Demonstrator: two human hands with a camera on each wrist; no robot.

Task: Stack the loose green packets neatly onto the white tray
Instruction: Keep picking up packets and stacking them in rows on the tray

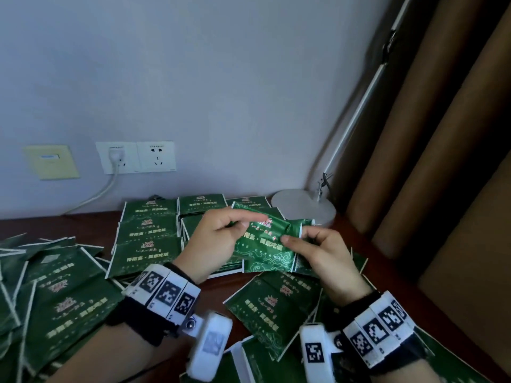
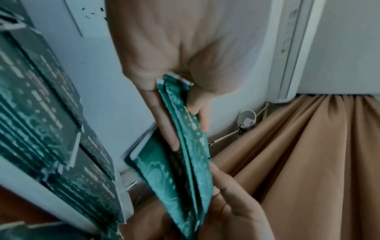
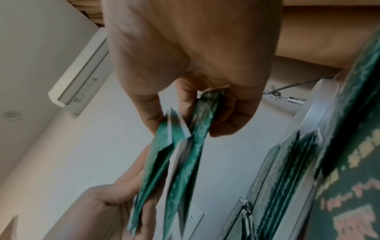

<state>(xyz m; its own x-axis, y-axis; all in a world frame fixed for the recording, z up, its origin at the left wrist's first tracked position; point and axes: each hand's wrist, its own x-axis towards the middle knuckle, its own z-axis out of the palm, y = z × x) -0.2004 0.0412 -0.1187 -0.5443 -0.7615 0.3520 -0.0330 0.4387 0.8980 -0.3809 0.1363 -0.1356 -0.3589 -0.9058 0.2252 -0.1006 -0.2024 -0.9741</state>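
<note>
Above the table, both hands hold a small bunch of green packets between them. My left hand pinches its left end between thumb and fingers. My right hand pinches the right end. The left wrist view shows the bunch edge-on under the left hand, and in the right wrist view the packets fan apart under the right hand. Neat rows of packets lie behind the hands on the white tray. Loose packets are heaped at the left, with more in front.
A round white lamp base stands at the back right, close to the stacked rows. Brown curtains hang along the right. Wall sockets with a plugged cable sit behind the table. Dark wooden tabletop shows between the piles.
</note>
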